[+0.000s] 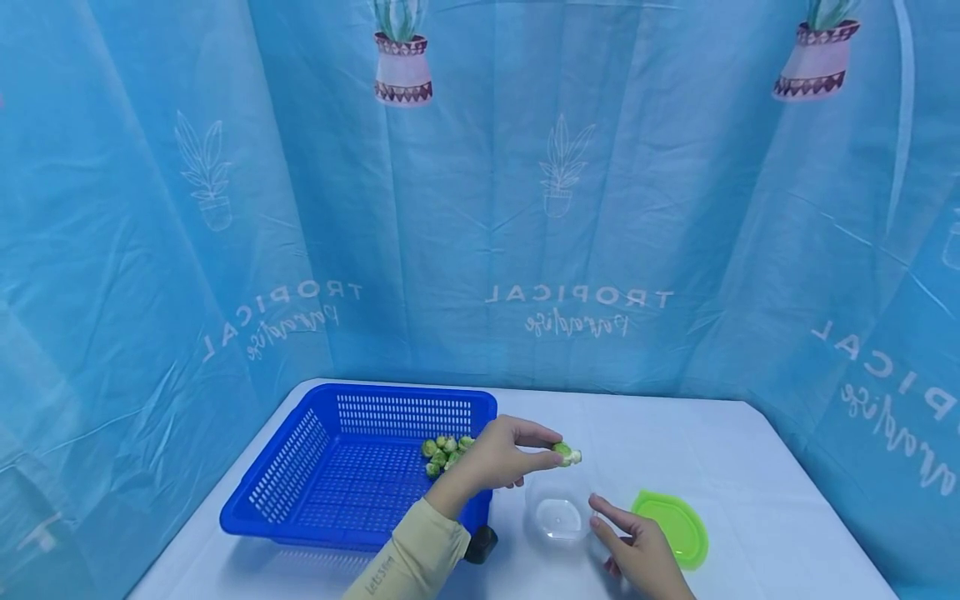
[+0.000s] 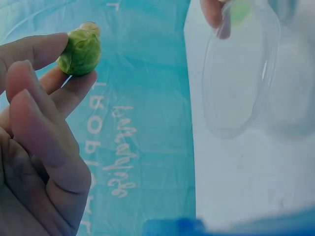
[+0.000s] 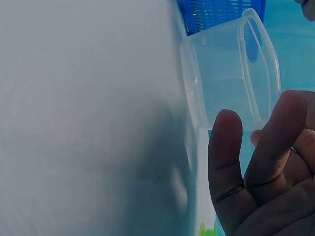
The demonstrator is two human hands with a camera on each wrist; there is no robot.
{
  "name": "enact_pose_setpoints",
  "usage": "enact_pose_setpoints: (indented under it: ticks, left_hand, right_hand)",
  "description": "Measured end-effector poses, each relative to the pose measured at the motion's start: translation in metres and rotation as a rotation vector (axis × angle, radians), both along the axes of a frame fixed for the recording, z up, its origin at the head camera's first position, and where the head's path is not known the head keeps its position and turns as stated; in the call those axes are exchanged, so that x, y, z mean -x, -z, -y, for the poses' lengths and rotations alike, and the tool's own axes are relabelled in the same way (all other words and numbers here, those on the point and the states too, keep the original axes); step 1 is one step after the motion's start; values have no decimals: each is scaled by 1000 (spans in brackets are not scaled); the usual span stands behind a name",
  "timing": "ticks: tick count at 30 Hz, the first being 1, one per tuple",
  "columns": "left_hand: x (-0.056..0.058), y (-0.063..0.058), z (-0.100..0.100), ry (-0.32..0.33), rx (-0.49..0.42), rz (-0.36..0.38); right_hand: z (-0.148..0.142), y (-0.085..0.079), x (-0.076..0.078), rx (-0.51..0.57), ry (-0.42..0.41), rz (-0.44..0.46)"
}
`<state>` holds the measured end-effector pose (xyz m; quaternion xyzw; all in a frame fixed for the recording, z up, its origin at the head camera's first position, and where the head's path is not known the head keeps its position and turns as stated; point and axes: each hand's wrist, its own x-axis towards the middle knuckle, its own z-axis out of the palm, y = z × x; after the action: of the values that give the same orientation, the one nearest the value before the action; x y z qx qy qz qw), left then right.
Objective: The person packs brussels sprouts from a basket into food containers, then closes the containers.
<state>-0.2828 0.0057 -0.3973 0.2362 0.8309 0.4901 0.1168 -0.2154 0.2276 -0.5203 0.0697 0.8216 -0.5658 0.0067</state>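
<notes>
My left hand point(image 1: 495, 454) pinches a green Brussels sprout point(image 1: 567, 454) between thumb and fingertips, raised above a clear plastic container point(image 1: 558, 521). In the left wrist view the sprout point(image 2: 81, 51) shows its pale stem end pointing up. The container stands on the table with its mouth upward, and no sprout shows inside it. At its right side, my right hand point(image 1: 633, 542) holds the rim with thumb and fingertips. The right wrist view shows these fingers point(image 3: 227, 135) right at the container's wall point(image 3: 221, 73).
A blue plastic basket point(image 1: 360, 537) stands on the left of the white table point(image 1: 772, 500), with several Brussels sprouts point(image 1: 442, 450) in its right end. Right of the container lies a bright green lid point(image 1: 686, 533), partly behind my right hand. A blue printed curtain point(image 1: 480, 208) surrounds the table.
</notes>
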Motion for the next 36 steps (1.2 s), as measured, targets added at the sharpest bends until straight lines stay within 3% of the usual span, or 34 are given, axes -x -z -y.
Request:
enact_pose_setpoints:
  ticks: [7,16,28,36]
  left_hand:
    - [-13,6,-13,-10,-13,8]
    - [-33,21,-35,32,-133,139]
    - [-41,50,-49,-79,-188,196]
    - [-32,69,-47,-187,-142,147]
  right_hand:
    - [-1,0,-1,-9,-3,-7]
    - [-2,0,-2,-23,-1,6]
    - [-1,-2,-5,10,-6,-26]
    - [0,-4,-5,7,3,-11]
